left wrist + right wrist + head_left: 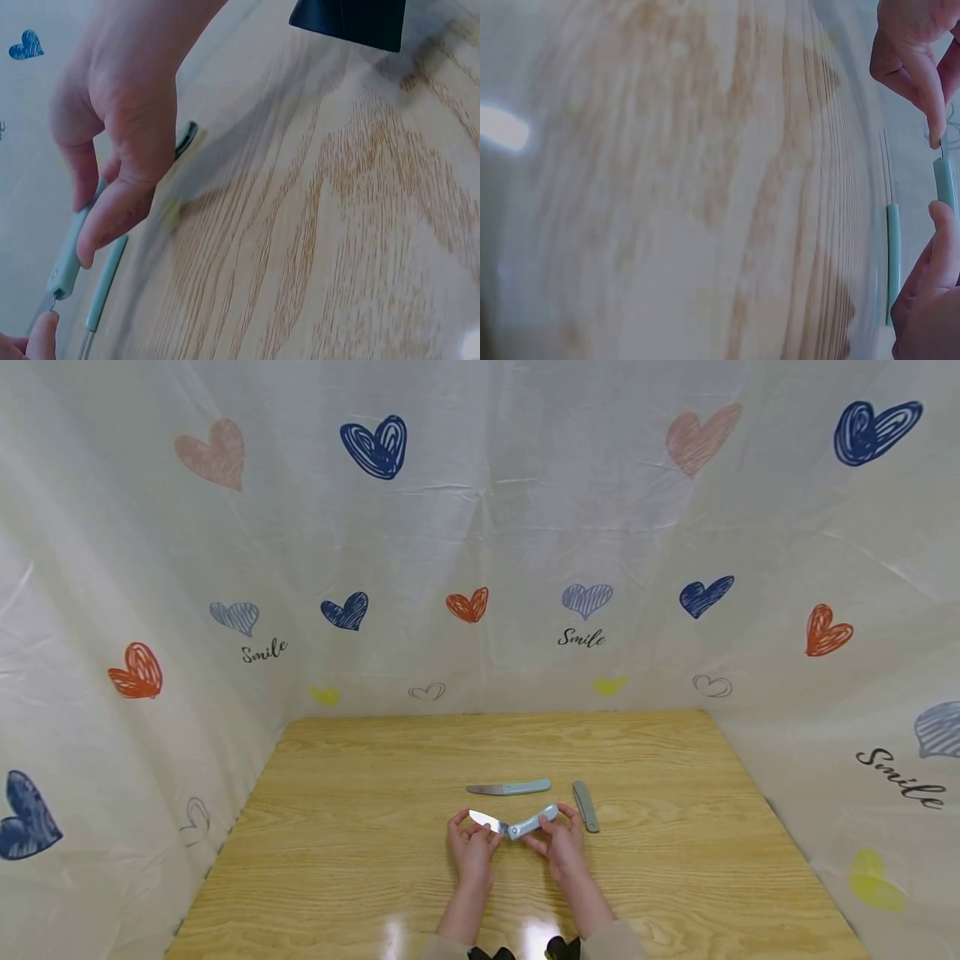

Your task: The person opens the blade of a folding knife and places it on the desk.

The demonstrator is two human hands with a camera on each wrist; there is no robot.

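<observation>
A folding knife with a pale blue handle is held up over the table between both hands, its blade partly unfolded at an angle to the handle. My left hand pinches the shiny blade between thumb and fingers. My right hand grips the handle, thumb along its near side. Just beyond lies a second folding knife, blade out, its light blue handle pointing right. To the right of the hands rests a folded grey-green knife.
The wood-grain table reaches back to a white curtain printed with hearts and "Smile", which also hangs along both sides. A black object shows at the top of the left wrist view.
</observation>
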